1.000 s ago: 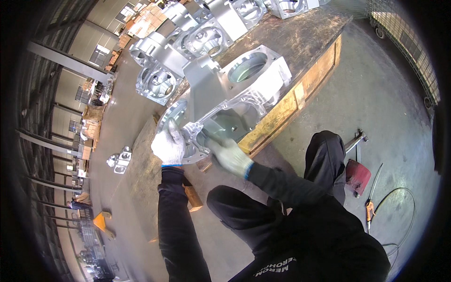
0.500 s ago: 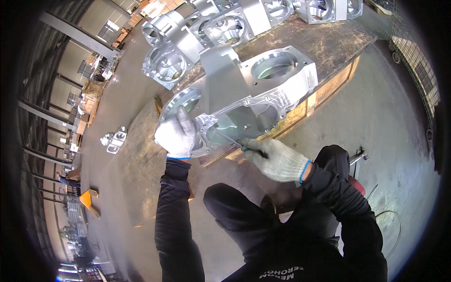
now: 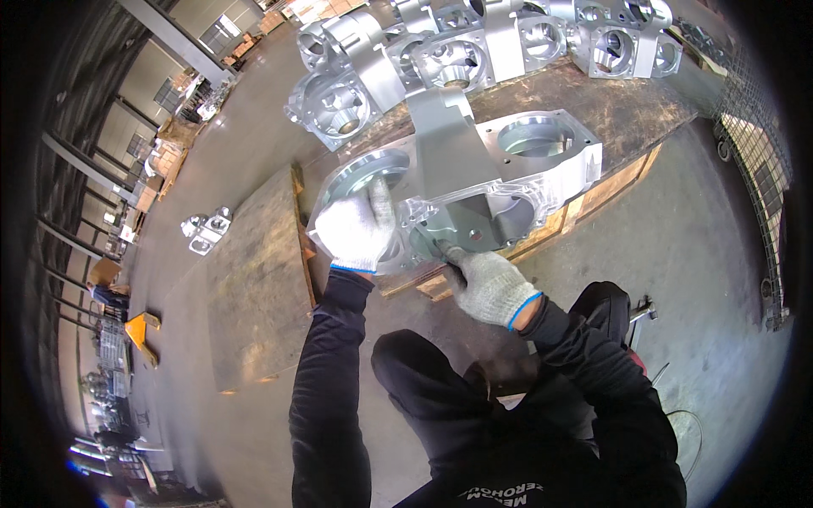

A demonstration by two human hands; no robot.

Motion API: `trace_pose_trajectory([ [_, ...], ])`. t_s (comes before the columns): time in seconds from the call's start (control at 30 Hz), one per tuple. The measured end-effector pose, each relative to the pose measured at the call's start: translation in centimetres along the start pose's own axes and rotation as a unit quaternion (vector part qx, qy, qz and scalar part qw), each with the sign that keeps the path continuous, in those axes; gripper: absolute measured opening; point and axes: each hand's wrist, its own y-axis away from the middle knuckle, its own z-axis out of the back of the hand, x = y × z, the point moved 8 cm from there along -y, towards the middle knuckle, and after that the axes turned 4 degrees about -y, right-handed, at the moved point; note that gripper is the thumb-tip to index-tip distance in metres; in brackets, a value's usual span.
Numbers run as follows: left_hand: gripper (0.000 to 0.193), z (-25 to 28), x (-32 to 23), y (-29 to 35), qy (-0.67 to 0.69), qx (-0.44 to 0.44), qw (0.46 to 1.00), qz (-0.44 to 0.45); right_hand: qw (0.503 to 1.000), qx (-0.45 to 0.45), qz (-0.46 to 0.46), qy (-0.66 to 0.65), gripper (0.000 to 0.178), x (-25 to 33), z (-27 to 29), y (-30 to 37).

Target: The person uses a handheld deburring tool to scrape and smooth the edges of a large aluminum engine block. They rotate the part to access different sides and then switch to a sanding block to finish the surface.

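Note:
A large machined metal housing [image 3: 449, 148] with round bores rests on the near part of a wooden pallet in front of me. My left hand [image 3: 356, 230], in a white knit glove, is closed around the housing's left end, its thumb along the rim of the left bore. My right hand [image 3: 491, 286], gloved too, is pinched at the lower edge of the housing's front opening. Between its fingers is a thin rod-like hand tool, mostly hidden now; its tip and exact kind cannot be made out.
Several similar housings [image 3: 453, 63] stand behind on the wooden pallet [image 3: 660, 106]. Another wooden board [image 3: 258, 296] lies to the left, with a small metal part [image 3: 206, 229] beyond it. A hammer-like tool [image 3: 644, 309] is by my right knee. A wire-mesh cage [image 3: 754, 161] stands right.
The view has shifted, so the scene sits farther right and lower. The right hand's fingertips have come closer to the opening's edge, and the tool's rod shows less. The left hand keeps its grip.

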Motion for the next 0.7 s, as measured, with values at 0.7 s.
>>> trace_pose_trajectory([
  [0.7, 0.027, 0.5, 0.1, 0.3, 0.09, -0.036, 0.994, -0.04, 0.986, 0.051, -0.008, 0.16, 0.042, 0.9, -0.3, 0.3],
])
